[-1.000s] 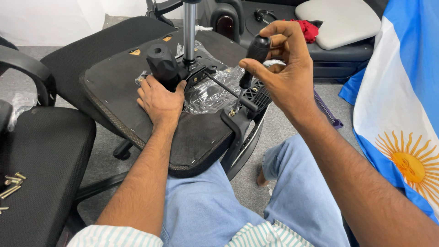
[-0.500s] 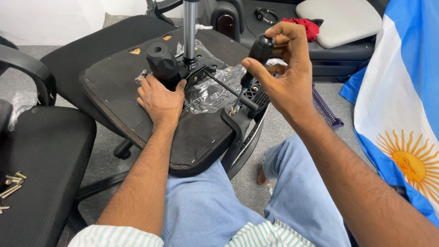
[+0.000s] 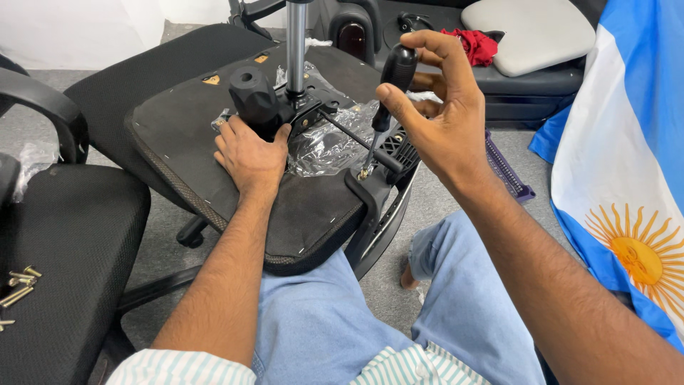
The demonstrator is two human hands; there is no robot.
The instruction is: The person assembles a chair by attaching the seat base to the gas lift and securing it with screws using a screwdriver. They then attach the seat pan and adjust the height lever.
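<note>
An upturned black office chair seat (image 3: 178,153) rests on my lap, its metal mechanism and chrome gas cylinder (image 3: 296,43) pointing up. My left hand (image 3: 251,153) lies flat on the underside, pressing against the black mechanism with its round knob (image 3: 251,96). My right hand (image 3: 438,114) grips the black handle of a screwdriver (image 3: 388,89) with fingertips. The shaft slants down to a screw (image 3: 363,173) at the bracket near the seat's right edge. Clear plastic wrap (image 3: 331,142) lies crumpled around the mechanism.
Another black chair seat (image 3: 71,235) at left carries several brass-coloured screws (image 3: 18,285). A light-blue and white flag with a yellow sun (image 3: 627,178) hangs at right. A purple strip (image 3: 506,167) lies on the grey floor. Behind are a grey cushion (image 3: 531,32) and red cloth (image 3: 477,44).
My right hand's fingers have shifted around the screwdriver handle, turning it in place. The left hand stays pressed on the seat.
</note>
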